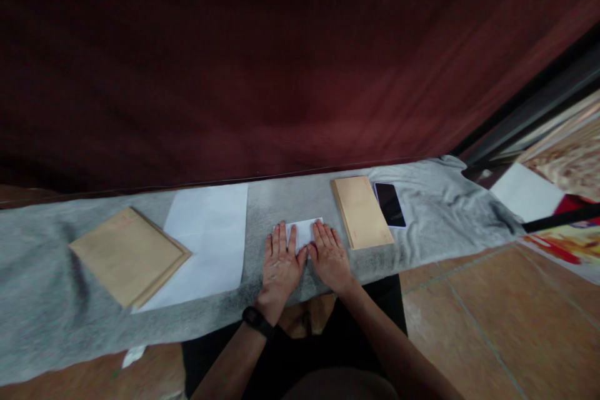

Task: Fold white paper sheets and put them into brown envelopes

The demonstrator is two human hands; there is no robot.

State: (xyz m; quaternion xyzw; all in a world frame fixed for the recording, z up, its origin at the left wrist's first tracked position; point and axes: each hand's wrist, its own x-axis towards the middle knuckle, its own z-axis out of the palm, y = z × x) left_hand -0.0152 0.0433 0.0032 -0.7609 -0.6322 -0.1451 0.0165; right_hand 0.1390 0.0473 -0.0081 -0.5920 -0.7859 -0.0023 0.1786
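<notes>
Had the left hand point(280, 262) palm down and flattened, fingers straight and slightly spread, on the left part of 1 small white paper point(303, 232), with nothing gripped. Had the right hand point(330, 259) likewise flat, fingers extended and closer together, at the right part of the paper, also gripping nothing. Saw the 2 thumbs near each other by the paper's near edge. Found that paper thin and straight-edged, partly under the hands on 1 long, cloth-covered surface point(290, 197), soft grey and napped, wrinkled toward the right end. Counted 2 tan stacks: 1 left stack point(126, 256), squarish, turned cornerwise and partly over 1 large, smooth white sheet point(213, 237); and 1 right stack point(363, 211), rectangular, beyond the right hand. Could not count the layers in either. Noted 1 glossy, dark phone point(390, 205), pale purple at the rim, just beside the right stack. Noted also 1 black band point(257, 322) around the left wrist and brown floor tiles point(473, 312) below, with pale joints.
</notes>
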